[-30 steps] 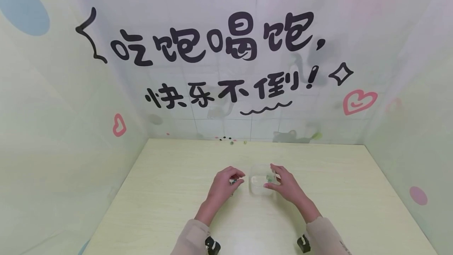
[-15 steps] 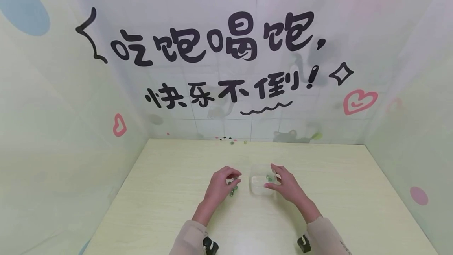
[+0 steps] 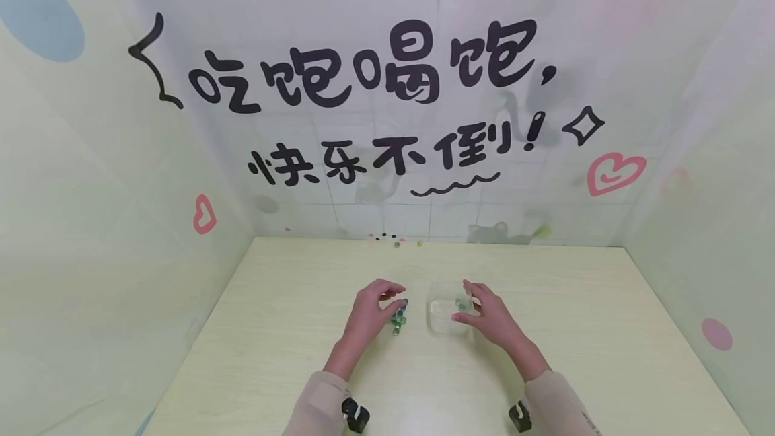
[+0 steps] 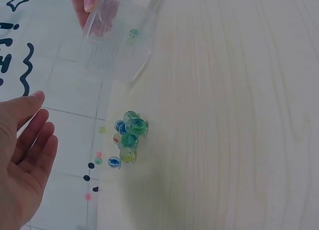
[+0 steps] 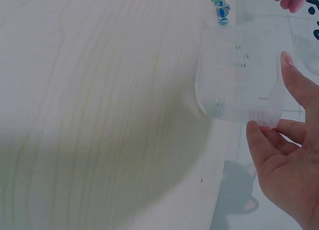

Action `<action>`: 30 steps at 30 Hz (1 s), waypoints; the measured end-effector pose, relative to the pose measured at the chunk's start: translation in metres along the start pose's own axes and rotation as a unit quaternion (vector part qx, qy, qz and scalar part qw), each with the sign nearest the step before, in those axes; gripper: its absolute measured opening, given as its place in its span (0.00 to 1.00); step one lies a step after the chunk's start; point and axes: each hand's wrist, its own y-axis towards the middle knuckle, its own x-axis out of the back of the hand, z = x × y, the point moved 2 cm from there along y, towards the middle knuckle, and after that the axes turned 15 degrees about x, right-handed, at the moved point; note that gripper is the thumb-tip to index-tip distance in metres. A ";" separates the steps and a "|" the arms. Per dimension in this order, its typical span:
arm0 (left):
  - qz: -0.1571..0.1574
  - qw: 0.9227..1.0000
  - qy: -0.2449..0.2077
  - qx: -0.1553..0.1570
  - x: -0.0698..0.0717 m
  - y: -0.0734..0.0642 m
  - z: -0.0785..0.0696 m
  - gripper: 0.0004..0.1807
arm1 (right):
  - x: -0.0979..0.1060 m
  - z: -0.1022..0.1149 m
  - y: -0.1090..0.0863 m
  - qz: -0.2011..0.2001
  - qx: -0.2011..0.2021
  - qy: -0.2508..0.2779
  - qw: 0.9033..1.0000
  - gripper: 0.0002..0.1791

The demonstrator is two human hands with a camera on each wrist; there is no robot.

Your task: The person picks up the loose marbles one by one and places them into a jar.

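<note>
Since green-blue glass marbles (image 4: 129, 140) may slip, pinch them mid-sphere, the left hand (image 3: 368, 311) relaxed, the right hand (image 3: 492, 318) gripping a clear plastic box (image 5: 237, 73).

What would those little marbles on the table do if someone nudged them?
The marbles look round, so they would probably roll and scatter across the flat table. Their shiny, see-through look suggests glass, so they may be slippery to pinch and fairly heavy for their size.
</note>
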 end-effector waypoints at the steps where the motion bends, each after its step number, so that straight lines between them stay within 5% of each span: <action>1: 0.000 1.000 -0.002 0.002 0.000 0.000 0.001 0.12 | 0.000 0.000 0.000 0.000 -0.001 0.003 1.000 0.44; 19: 0.002 0.999 -0.050 0.021 0.000 0.008 0.018 0.15 | 0.000 0.000 0.000 0.000 -0.007 0.006 1.000 0.45; 30: -0.003 0.999 -0.039 0.010 -0.003 0.009 0.024 0.15 | 0.001 0.002 0.000 0.001 -0.003 0.004 1.000 0.44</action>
